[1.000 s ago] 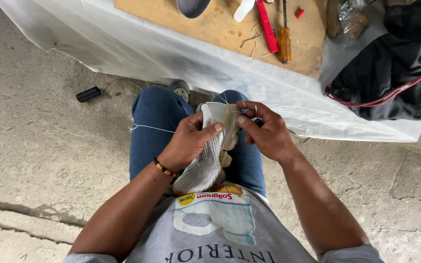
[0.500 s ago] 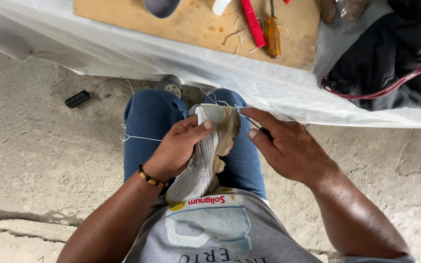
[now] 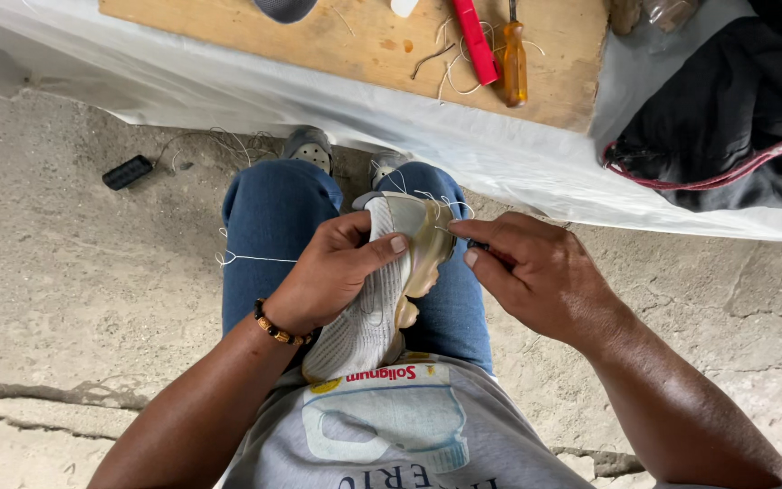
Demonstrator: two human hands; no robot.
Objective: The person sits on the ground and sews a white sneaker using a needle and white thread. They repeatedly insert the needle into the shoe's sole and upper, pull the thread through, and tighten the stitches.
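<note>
shoe (image 3: 382,281), a pale knit one with a yellowed sole, lies toe-up on the lap, pinned there by the left hand (image 3: 332,276), whose grip is closed round its upper with the thumb pressed flat across the side. just beside the toe, the right hand (image 3: 536,276) pinches its fingertips shut on something small and dark at the sole's edge; it may be a needle or awl, but it is too small to tell. white thread (image 3: 246,259) trails from the shoe across the blue trouser leg.

judging by this, the step in hand looks like hand-stitching the sole to the upper near the toe. the next move would call for a steady shoe and a firm, straight pull or push at the seam, keeping the thread from tangling.

beyond the shoe, a wooden board (image 3: 319,45) lies on a plastic-covered surface (image 3: 500,163), with a red tool (image 3: 475,38), an orange-handled screwdriver (image 3: 513,59) and loose thread. a black bag (image 3: 726,118) sits at the far right of the shoe; what is in it cannot be seen. a small black object (image 3: 127,172) lies on the concrete floor.
</note>
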